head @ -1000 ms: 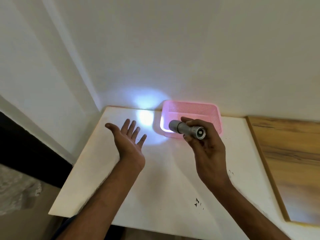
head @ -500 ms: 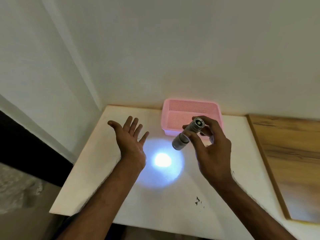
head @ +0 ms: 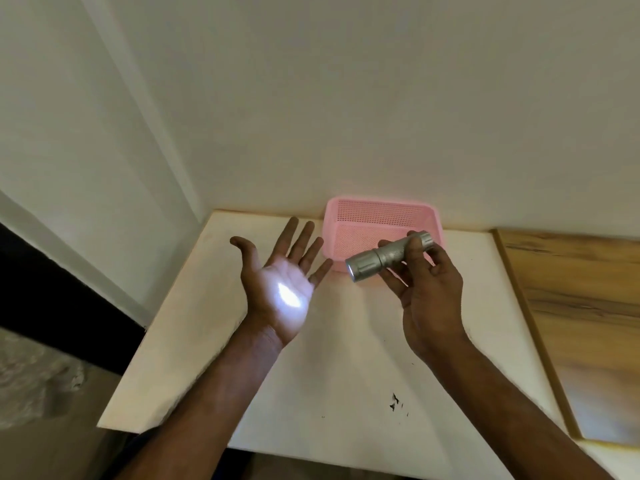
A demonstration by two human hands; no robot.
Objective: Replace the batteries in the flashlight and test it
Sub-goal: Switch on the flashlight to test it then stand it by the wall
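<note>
**Left hand spread in the beam, right hand gripping the flashlight**

The left hand is held palm up above the white table. Its fingers are straight and fanned toward 1 o'clock, its thumb points out toward 10 o'clock, and it holds nothing. A bright white patch of light lies across the middle of the palm.

The right hand hangs at 3 o'clock of the left, apart from it. Its fingers and thumb are curled round the rear half of the silver flashlight's barrel.

The flashlight is off the table, in the air, and slightly tilted. Its wider lens end points toward 8 o'clock, at the lit palm, and its tail cap points toward 2 o'clock. From the head camera it shows in front of the near wall of a pink mesh basket.

The basket stands at the table's 12 o'clock edge, against the pale wall. A few small black marks dot the tabletop toward 5 o'clock, below the right wrist. A wood-grain board lies along the table's 3 o'clock side.
</note>
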